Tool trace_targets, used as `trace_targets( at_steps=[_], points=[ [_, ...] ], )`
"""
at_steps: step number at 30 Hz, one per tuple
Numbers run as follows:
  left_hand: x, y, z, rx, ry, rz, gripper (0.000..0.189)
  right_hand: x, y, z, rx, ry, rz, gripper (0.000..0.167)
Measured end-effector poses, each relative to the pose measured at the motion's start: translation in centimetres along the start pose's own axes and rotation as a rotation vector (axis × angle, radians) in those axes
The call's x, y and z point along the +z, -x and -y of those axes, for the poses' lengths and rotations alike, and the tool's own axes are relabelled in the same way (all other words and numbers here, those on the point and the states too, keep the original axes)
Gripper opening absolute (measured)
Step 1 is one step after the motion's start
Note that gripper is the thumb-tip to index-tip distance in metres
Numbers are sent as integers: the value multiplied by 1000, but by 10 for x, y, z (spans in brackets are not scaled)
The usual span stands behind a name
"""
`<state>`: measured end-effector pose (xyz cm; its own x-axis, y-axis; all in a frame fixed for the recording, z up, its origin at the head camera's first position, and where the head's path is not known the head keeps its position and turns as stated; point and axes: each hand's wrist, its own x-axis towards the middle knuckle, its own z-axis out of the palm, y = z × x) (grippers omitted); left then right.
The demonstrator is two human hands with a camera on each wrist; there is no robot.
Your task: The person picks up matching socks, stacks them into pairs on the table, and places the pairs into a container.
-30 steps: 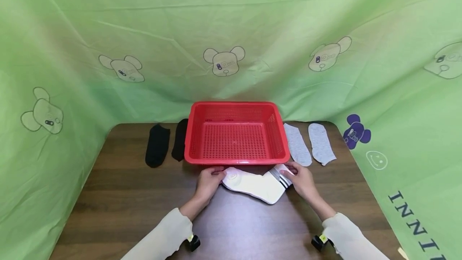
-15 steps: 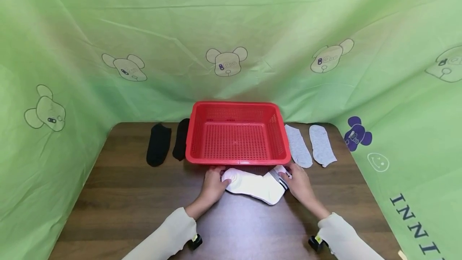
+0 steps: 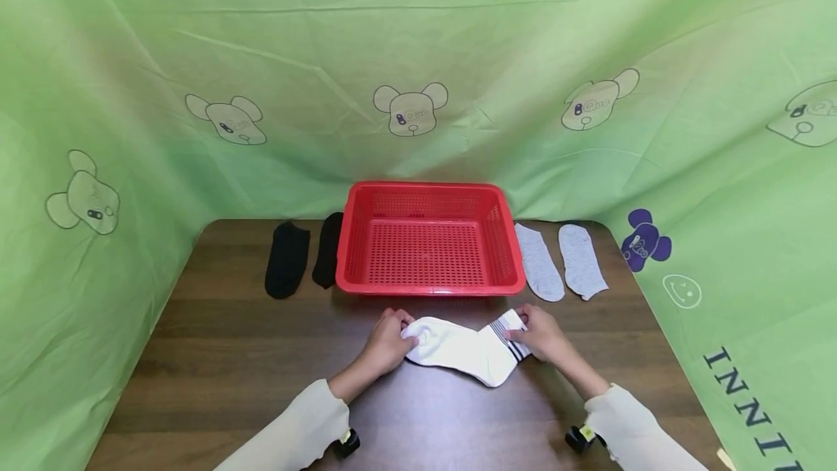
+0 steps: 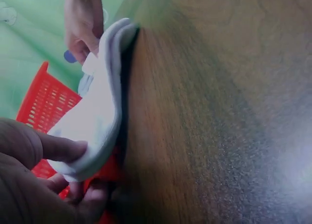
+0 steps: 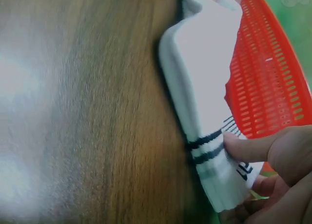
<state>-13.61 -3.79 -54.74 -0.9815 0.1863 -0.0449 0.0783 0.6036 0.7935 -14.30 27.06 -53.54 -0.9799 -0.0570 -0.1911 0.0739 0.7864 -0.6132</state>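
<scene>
A white sock with black stripes (image 3: 467, 349) lies across the dark wooden table (image 3: 216, 355), just in front of the red basket (image 3: 429, 288). My left hand (image 3: 391, 340) pinches its toe end, seen close up as the white sock (image 4: 95, 121) under my thumb (image 4: 53, 148). My right hand (image 3: 538, 333) pinches the striped cuff; in the right wrist view my thumb (image 5: 248, 148) presses on the sock's (image 5: 204, 92) stripes. The sock looks slightly lifted off the table between both hands.
Two black socks (image 3: 288, 259) lie left of the red basket (image 5: 273, 87), two grey socks (image 3: 562, 262) to its right. Green printed cloth (image 3: 418, 57) walls in the table at the back and both sides.
Both hands have pulled the white sock toward me, away from the basket's front rim, and their fingers have curled tighter round its ends.
</scene>
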Motion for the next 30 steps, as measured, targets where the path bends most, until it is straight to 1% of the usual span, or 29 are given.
trace_targets(
  at_steps=[2, 4, 6, 7, 9, 11, 14, 15, 17, 18, 20, 23, 25, 28, 30],
  points=[
    [-5, 4, -3, -10, 127, 38, 21, -3, 5, 2, 26, -70, 29, 34],
    [-11, 7, -7, -12, 274, 80, 22, -8, 12, 8, 37, -138, 60, 31],
    [-19, 10, -12, -32, 425, 133, 22, -14, 20, 15, 18, -186, 97, 29],
    [-23, 11, -15, -45, 475, 155, 22, -19, 23, 19, 4, -200, 117, 28],
    [-34, 13, -20, -74, 527, 187, 22, -29, 29, 28, -25, -218, 164, 27],
    [-47, 15, -26, -92, 536, 203, 21, -40, 34, 37, -75, -223, 213, 25],
    [-67, 16, -32, -87, 548, 214, 24, -58, 38, 49, -150, -259, 275, 25],
    [-73, 16, -34, -84, 556, 213, 25, -64, 39, 53, -174, -273, 284, 26],
    [-86, 14, -37, -82, 573, 204, 27, -73, 38, 63, -191, -328, 285, 30],
    [-93, 13, -39, -83, 584, 193, 28, -77, 36, 67, -194, -359, 279, 32],
    [-105, 8, -43, -94, 586, 143, 28, -84, 31, 78, -186, -410, 245, 38],
    [-122, -4, -50, -110, 564, 34, 27, -90, 18, 95, -164, -466, 171, 45],
    [-129, -16, -53, -103, 522, -54, 26, -91, 8, 106, -152, -471, 116, 49],
    [-137, -37, -55, -82, 460, -163, 27, -90, -11, 121, -135, -465, 51, 49],
    [-140, -53, -54, -80, 422, -219, 28, -87, -27, 127, -122, -449, 7, 47]
  ],
)
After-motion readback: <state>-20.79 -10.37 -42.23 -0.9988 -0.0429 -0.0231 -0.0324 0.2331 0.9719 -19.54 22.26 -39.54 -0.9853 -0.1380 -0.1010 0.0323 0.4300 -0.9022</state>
